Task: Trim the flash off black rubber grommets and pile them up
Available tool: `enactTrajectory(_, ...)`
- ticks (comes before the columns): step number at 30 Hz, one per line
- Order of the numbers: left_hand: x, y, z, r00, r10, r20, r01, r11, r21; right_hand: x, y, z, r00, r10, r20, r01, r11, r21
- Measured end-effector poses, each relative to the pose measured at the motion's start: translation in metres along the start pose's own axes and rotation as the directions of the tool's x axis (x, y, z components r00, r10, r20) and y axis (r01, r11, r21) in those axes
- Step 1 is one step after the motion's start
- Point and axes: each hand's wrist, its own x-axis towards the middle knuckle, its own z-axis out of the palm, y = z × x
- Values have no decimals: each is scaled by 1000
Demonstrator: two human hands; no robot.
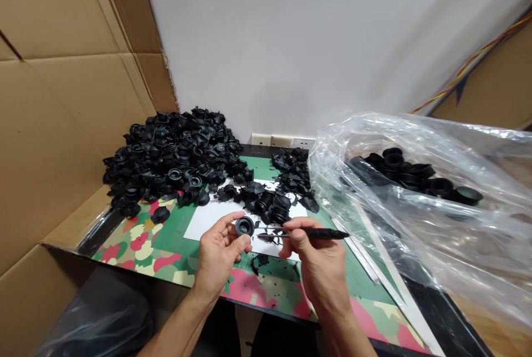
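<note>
Between the thumb and fingers of my left hand (219,249) is a round black rubber bellows (244,227), its ringed opening turned toward me. My right hand (318,254) grips black-handled tweezers (324,233) whose thin metal tips point left, close to the bellows' right side. From this view I cannot tell if the tips touch it. Under both hands lies a white sheet (197,224) strewn with black scraps. Just beyond them sits a small cluster of ribbed bellows (274,206) with ragged flaps.
A large heap of black rubber parts (174,152) rises at the left against a cardboard wall (62,96). Torn black scraps (293,171) are piled at the back centre. On the right, a clear plastic bag (415,224) holds several bellows (440,186). Wall sockets (281,141) sit behind.
</note>
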Motion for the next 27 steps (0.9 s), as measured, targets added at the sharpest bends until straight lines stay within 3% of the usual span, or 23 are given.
enactTrajectory(4, -3, 1, 3, 999, -19, 29, 20, 1000, -14, -1, -4, 12, 982, -142, 128, 167, 962, -217)
enactTrajectory(7, -4, 3, 4, 999, -6, 42, 7, 1000, -23, -1, -3, 12, 959, -169, 227, 234, 924, -302)
enactTrajectory(9, -3, 3, 4, 999, -1, 34, 2, 1000, -24, -1, -2, 8, 964, -163, 209, 222, 927, -301)
enactTrajectory(12, 0, -1, 4, 1000, 10, 4, -10, 1000, -28, 0, -2, 1, 987, -150, 65, 160, 966, -205)
enactTrajectory(14, 2, -4, 5, 1000, 25, 9, -25, 999, -36, 0, -4, 1, 983, -180, 19, 181, 973, -141)
enactTrajectory(19, -1, -8, 7, 997, 31, 75, -29, 999, -33, 3, -2, 10, 928, -347, 139, 372, 886, -276)
enactTrajectory(23, -5, -4, 7, 996, 29, 85, -26, 999, -30, 2, 4, 10, 924, -303, 234, 364, 884, -293)
enactTrajectory(27, -5, -3, 7, 995, 58, 77, -58, 998, -9, -1, 11, 2, 938, -160, 309, 219, 961, -167)
